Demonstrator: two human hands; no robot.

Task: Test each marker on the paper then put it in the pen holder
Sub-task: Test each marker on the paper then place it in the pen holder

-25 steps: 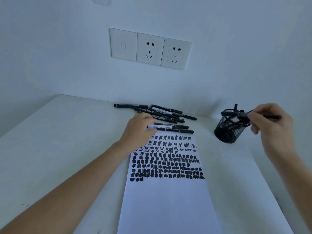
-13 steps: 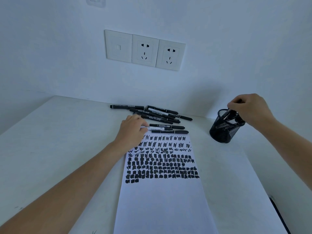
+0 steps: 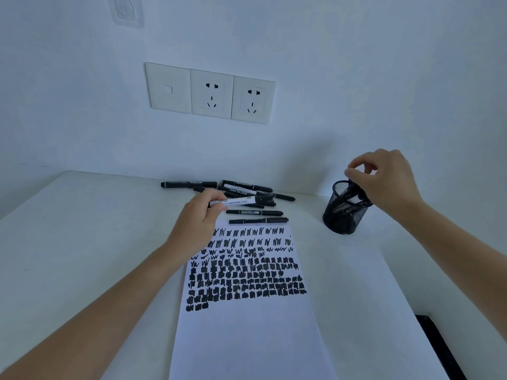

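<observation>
A long white paper (image 3: 247, 338) lies flat on the white table (image 3: 82, 229). Its near part is blank. At the near right corner of the table is a dark thing (image 3: 439, 349); I cannot tell what it is.

Farther up, the paper is full of black scribbles (image 3: 247, 281) in rows. There are thick blobs first and then thin zigzags by the far edge.

The left hand (image 3: 194, 226) is over the far left corner of the paper. Its fingers (image 3: 218, 208) are curled and pinch one end of a marker (image 3: 244, 201). This marker has a white label and a black cap. It lies level and points to the right.

Just past the far edge of the paper, two markers (image 3: 255, 213) lie side by side on the table. Behind them is a pile of markers (image 3: 244, 187), close to the wall.

Off to the right of the paper stands a black mesh pen holder (image 3: 344, 215). It is upright. Dark markers (image 3: 355, 194) lean inside it, against the rim.

The right hand (image 3: 384, 179) is just above the rim. Its fingers (image 3: 356, 171) are curled, with the thumb and first finger close together. I cannot tell if they touch the marker under them.

On the wall, three white wall plates (image 3: 211, 94) sit in a row. Two of them are sockets.
</observation>
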